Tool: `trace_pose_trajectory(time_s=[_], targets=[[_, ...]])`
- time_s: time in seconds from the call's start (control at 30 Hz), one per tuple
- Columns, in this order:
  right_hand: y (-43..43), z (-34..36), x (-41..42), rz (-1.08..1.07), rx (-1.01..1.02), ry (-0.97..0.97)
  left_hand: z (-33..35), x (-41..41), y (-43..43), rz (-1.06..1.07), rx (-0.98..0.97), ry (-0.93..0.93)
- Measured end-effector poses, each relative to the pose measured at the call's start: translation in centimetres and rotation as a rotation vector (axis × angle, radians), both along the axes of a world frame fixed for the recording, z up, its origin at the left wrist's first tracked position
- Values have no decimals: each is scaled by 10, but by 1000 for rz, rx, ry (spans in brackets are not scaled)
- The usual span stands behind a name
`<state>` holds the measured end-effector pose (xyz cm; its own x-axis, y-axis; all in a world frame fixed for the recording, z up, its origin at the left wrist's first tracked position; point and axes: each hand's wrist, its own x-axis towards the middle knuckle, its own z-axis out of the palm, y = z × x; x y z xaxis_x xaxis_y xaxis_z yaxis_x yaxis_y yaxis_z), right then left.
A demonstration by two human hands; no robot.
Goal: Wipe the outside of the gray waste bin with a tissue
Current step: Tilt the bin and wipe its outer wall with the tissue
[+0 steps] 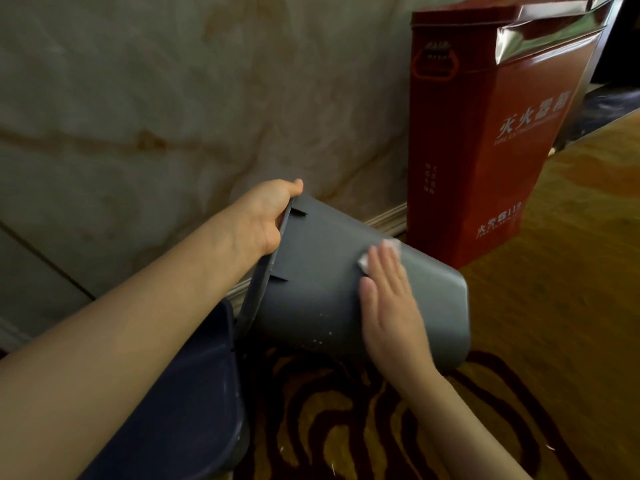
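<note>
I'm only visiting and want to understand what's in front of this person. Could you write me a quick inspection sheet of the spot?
Surface: patterned gold and dark red carpet.
Job's things: gray waste bin tipped on its side, white specks low on its wall; white tissue flat against it.
Clutter: red fire extinguisher box upright behind the bin; dark blue container at lower left.
Hands: left hand grips the bin's rim; right hand lies flat, pressing the tissue.
Cables: nothing seen.
Surroundings: marbled beige wall with baseboard.

Left hand (263,220) curled in grip, forearm extended; right hand (391,306) flat, fingers together, palm seemingly pressing down.
</note>
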<state>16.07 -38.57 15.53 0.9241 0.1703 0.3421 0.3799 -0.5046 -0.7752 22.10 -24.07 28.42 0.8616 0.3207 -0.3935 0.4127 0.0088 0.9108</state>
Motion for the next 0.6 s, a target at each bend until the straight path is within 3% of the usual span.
trace_pose_trajectory(time_s=[0.17, 0.33, 0.43, 0.53, 0.6], targets=[[45, 36, -21, 227, -112, -263, 4, 3, -5, 4, 10, 9], [16, -4, -30, 28, -97, -252, 8, 16, -15, -43, -42, -59], [-10, -25, -17, -99, -110, -203, 15, 19, -9, -245, -40, -124], [-27, -37, -2, -160, -121, -131, 4, -10, 20, -421, 84, -81], [-29, -39, 2, -163, -140, -123, -13, -41, 33, -396, 8, -126]])
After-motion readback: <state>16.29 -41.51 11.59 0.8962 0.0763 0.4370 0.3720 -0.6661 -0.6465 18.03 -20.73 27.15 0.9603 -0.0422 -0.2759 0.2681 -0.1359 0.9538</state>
